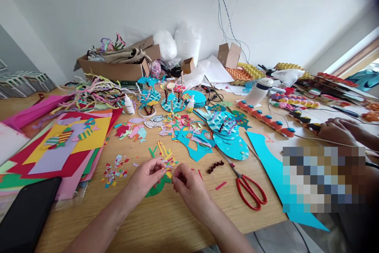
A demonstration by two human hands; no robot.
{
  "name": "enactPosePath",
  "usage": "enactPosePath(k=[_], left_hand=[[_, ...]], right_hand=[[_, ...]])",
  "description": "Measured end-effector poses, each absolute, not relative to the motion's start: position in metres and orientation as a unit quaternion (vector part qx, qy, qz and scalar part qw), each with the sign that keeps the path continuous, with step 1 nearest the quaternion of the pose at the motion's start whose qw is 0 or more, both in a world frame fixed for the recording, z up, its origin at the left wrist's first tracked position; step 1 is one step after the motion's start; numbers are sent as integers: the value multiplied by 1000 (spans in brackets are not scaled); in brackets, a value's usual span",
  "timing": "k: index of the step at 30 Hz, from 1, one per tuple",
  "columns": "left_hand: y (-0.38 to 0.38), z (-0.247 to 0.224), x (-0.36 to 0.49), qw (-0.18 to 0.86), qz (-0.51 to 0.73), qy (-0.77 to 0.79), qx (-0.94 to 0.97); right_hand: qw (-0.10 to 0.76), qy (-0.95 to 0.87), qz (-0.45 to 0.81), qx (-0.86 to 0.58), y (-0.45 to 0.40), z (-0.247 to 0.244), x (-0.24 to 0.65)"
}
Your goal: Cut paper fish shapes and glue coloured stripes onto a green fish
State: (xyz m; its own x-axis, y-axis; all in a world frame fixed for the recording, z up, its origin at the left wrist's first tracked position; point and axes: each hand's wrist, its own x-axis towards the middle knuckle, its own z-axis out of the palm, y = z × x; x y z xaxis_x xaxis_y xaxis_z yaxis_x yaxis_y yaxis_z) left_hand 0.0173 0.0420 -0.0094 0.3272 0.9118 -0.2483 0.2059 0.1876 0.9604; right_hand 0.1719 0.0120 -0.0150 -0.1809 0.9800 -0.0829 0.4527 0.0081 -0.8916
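My left hand (149, 172) is closed in a pinch just above the table, and what it holds, if anything, is too small to make out. Facing it, my right hand (187, 182) has thumb and forefinger pressed together; a bit of yellow paper (169, 174) shows by its fingertips, but I cannot tell whether it is gripped. Under both hands lies a green paper cutout (158, 189), partly hidden. Small paper confetti (114, 171) is scattered left of my hands. To the right are a curled brown pipe cleaner (215, 166), a red paper strip (220, 185) and red-handled scissors (251, 192).
Coloured paper sheets (78, 158) and a black phone (28, 213) lie left. Glue bottles (129, 105), paper scraps (194, 142) and blue discs (231, 146) fill the middle. A co-worker's hands (340, 132) rest at right, near a blue sheet (266, 158) overhanging the edge.
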Motion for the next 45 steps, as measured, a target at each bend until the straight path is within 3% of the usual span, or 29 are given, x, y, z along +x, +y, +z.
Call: enactPosePath(k=[8,13,18,23,32,45], left_hand=[[40,-9,9,603,275,515,543],[40,0,3,653,255,493,516],[39,-3,4,664,227,477,529],[42,-11,0,575,177,502,621],[44,-26,-9,395,196,557,704],[44,-32,-13,317,159,540,763]], right_hand=[[333,-671,414,-517,1,-23,174],[358,-791,215,-448,2,-25,187],[321,-869,66,-372,9,-22,184],[315,-869,59,-378,5,-25,178],[275,-864,58,-418,-9,-41,158],[235,-873,51,-424,-12,-47,155]])
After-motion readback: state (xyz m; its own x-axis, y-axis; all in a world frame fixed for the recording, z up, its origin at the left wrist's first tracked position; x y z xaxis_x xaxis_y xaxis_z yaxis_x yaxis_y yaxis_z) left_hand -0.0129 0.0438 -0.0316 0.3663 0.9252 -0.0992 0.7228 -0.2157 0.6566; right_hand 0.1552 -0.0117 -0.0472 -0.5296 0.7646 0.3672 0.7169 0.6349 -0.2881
